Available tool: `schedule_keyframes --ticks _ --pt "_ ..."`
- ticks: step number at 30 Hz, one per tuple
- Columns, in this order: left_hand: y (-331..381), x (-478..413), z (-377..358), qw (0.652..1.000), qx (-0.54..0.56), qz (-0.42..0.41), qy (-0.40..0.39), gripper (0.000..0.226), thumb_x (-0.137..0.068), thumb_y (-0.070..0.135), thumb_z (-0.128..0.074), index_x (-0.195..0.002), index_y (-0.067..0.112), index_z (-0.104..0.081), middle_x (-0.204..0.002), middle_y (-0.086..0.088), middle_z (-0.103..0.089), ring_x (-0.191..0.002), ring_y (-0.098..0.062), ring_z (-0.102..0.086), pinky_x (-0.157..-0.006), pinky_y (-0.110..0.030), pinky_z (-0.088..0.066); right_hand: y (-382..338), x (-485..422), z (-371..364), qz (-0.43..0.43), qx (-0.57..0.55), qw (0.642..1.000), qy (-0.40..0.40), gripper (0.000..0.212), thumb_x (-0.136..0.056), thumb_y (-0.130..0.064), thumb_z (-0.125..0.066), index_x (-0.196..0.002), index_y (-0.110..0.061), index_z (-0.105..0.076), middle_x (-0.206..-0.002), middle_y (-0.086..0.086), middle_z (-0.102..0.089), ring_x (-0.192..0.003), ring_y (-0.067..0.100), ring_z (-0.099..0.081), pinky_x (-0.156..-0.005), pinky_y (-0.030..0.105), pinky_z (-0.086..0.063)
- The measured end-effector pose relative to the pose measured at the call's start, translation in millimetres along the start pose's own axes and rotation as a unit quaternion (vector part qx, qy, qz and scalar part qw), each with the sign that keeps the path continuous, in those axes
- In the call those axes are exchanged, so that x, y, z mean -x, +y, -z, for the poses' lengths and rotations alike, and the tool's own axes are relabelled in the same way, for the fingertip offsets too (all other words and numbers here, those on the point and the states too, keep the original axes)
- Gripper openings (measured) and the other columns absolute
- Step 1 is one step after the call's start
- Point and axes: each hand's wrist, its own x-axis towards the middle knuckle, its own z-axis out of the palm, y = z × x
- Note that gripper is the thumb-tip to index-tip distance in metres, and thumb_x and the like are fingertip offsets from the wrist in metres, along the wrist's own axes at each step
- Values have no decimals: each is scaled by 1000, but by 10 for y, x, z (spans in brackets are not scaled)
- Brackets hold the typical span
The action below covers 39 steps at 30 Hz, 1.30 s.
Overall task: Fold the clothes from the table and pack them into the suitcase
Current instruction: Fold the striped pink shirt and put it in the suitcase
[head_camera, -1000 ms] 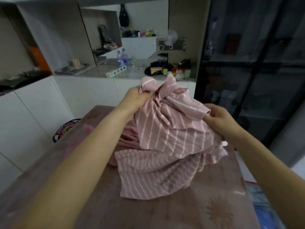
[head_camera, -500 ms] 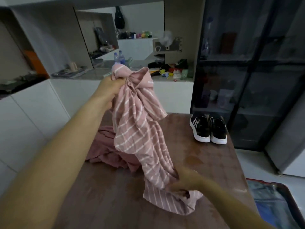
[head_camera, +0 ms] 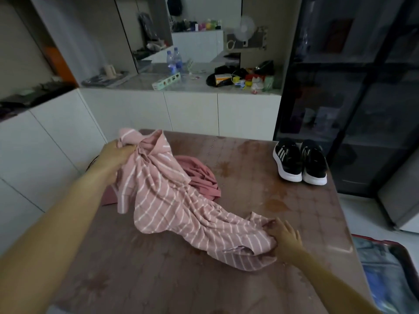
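Pink cloth with thin white stripes is bunched in the fingers of the left hand [head_camera: 118,152], which grip its collar end over the far left part of the table [head_camera: 158,279], lower than half a second ago, when that end was held up in front of the back counter. From there the striped garment [head_camera: 172,205] now slopes down and lies stretched across the tabletop towards the right instead of hanging almost straight. Behind it, a plain pink garment [head_camera: 201,177] lies crumpled on the table. The right hand [head_camera: 284,239] has drawn the hem further right, its fingers curled round the gathered fabric and low on the table. Black-and-white shoes [head_camera: 299,162] stand at the far right corner. An open suitcase [head_camera: 385,240] lies on the floor at the lower right.
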Motion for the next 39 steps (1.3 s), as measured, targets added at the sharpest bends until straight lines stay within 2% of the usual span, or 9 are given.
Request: schedule_keyframes --ticks 6,14,18,23,26,29,32,36,39 --pt "-550 217 -188 998 -13 49 -38 11 -91 8 -56 -85 12 -65 -76 -6 -68 -57 -8 -63 -58 -25 -50 518 58 250 -37 -178 974 138 59 -63 -18 -58 -121 -10 -62 -111 13 -69 -107 33 -61 -97 45 -42" --pt "-958 399 -639 975 -219 -22 -24 6 -81 6 -66 -86 3 -63 -79 -8 -61 -74 -18 -53 -64 -29 -37 888 321 567 -73 -111 975 177 53 -71 -5 -64 -124 -12 -60 -110 15 -69 -104 36 -60 -102 49 -35" --pt "-1006 539 -734 980 -168 -94 -53 46 -85 1 -62 -127 15 -49 -112 6 -55 -91 -9 -54 -85 -22 -40 912 428 583 -71 -53 986 143 47 -76 -18 -68 -121 -17 -58 -107 6 -69 -105 31 -59 -112 48 -10" --pt "-967 657 -824 962 -156 -126 -187 46 -88 -13 -43 -93 28 -62 -90 10 -65 -57 9 -56 -58 -5 -41 910 491 657 -4 -118 987 108 70 -63 -29 -83 -117 -43 -40 -102 -10 -66 -106 21 -60 -110 47 -18" --pt "-943 658 -796 972 -107 -86 -189 45 -89 -8 -44 -101 29 -67 -104 -2 -69 -79 -5 -65 -78 -20 -52 983 488 654 52 -159 981 97 79 -52 -46 -71 -116 -62 -30 -99 -11 -67 -96 16 -62 -105 56 -32" --pt "-961 657 -776 974 -88 -70 -194 41 -91 -3 -49 -123 18 -61 -115 -19 -64 -105 -36 -57 -89 -38 -48 1003 527 726 90 -145 972 159 80 -67 -14 -66 -107 -73 -29 -102 -1 -67 -93 23 -62 -97 52 -41" --pt "-958 678 -773 971 -85 -62 -213 44 -89 6 -58 -132 15 -55 -99 -20 -67 -86 -42 -60 -78 -45 -52 1108 527 863 109 -119 962 222 84 -75 4 -63 -102 -72 -41 -109 -3 -65 -97 29 -60 -92 46 -44" --pt "-1065 648 -811 969 -74 -36 -232 49 -89 0 -59 -134 16 -52 -61 11 -62 -48 -5 -52 -51 -16 -47 1179 645 1103 116 -103 930 334 92 -59 10 -72 -93 -72 -50 -100 -4 -61 -94 21 -54 -94 44 -36" --pt "-1143 613 -816 968 -75 -20 -238 54 -89 1 -59 -138 19 -47 -85 14 -65 -58 -1 -50 -54 -15 -44 1238 723 1107 89 -43 928 359 76 -60 0 -79 -94 -63 -53 -105 -3 -58 -98 25 -57 -105 50 -25"
